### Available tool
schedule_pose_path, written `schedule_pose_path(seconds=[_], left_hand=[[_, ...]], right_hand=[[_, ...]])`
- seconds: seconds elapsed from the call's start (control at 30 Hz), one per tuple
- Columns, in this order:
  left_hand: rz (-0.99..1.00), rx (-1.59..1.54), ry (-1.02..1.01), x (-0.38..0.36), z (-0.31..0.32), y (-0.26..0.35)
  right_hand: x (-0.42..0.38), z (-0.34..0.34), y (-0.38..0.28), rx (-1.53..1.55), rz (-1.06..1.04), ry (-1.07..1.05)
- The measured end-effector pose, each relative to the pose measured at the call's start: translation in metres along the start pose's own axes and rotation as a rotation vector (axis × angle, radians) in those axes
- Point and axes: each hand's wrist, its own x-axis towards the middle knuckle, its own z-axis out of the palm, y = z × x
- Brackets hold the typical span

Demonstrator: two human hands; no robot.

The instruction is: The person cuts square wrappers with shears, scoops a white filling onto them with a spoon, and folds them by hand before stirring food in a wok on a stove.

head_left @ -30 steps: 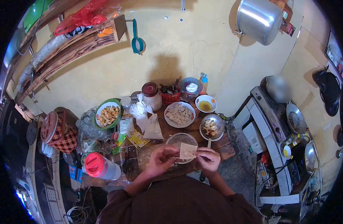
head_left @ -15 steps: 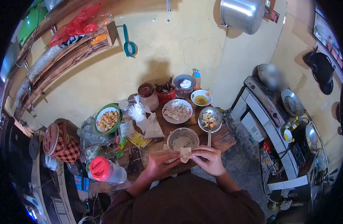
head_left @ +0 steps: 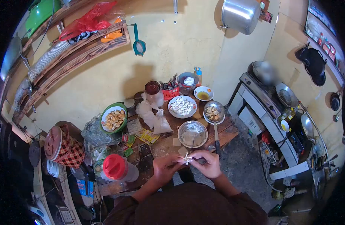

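Note:
Pinched between both hands, low in the head view, is a small pale dumpling wrapper (head_left: 186, 159) with its edges gathered into a star-like shape. My left hand (head_left: 164, 167) grips its left side with thumb and fingers. On the other side my right hand (head_left: 208, 165) pinches it the same way. Whether filling sits inside cannot be made out. Just beyond lies a metal bowl (head_left: 207, 140) of pale paste with a spoon in it. Flat square wrappers (head_left: 177, 141) rest on the wooden table (head_left: 165, 148) beside the bowl.
A plate of white pieces (head_left: 182, 107), a bowl of yellowish liquid (head_left: 203, 94) and a skimmer (head_left: 216, 131) holding fried pieces stand farther back. To the left are a green-rimmed bowl (head_left: 123, 127) and a red-lidded jug (head_left: 114, 167). A stove (head_left: 266, 95) stands right.
The wrapper, earlier spread with a flat upper edge, is now folded into a star-like shape between my fingers. The camera view has shifted slightly.

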Motion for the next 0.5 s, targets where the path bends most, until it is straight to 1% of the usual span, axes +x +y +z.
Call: schedule_pose_path(seconds=[0.03,0.1,0.17,0.2,0.3,0.37,0.4,0.43,0.47,0.5], left_hand=[[-0.021,-0.035,-0.01,-0.004,-0.004,0.002],[-0.042,-0.082,-0.032,-0.014,-0.008,0.0],[-0.068,-0.148,0.021,-0.025,-0.005,-0.007],[-0.067,-0.161,0.007,-0.028,-0.005,-0.005],[-0.084,-0.138,-0.015,-0.031,-0.006,0.0],[-0.062,-0.153,-0.091,-0.029,-0.004,-0.003],[-0.053,-0.16,-0.093,-0.029,-0.001,-0.003],[-0.121,-0.237,-0.088,-0.028,0.004,-0.004],[-0.189,-0.313,-0.082,-0.027,0.009,-0.006],[-0.177,-0.318,-0.08,-0.027,0.015,-0.015]], right_hand=[[-0.005,0.006,-0.004,-0.008,0.005,0.006],[-0.016,0.018,-0.009,0.142,0.144,0.085],[-0.025,0.022,-0.013,0.091,0.134,0.079],[-0.03,0.023,-0.015,0.05,0.117,0.062],[-0.039,0.023,-0.022,0.04,0.149,0.054],[-0.044,0.024,-0.024,0.044,0.178,0.104],[-0.045,0.023,-0.024,0.055,0.206,0.141],[-0.046,0.022,-0.022,0.045,0.196,0.146],[-0.047,0.02,-0.018,0.045,0.23,0.153],[-0.048,0.018,-0.013,0.046,0.266,0.158]])
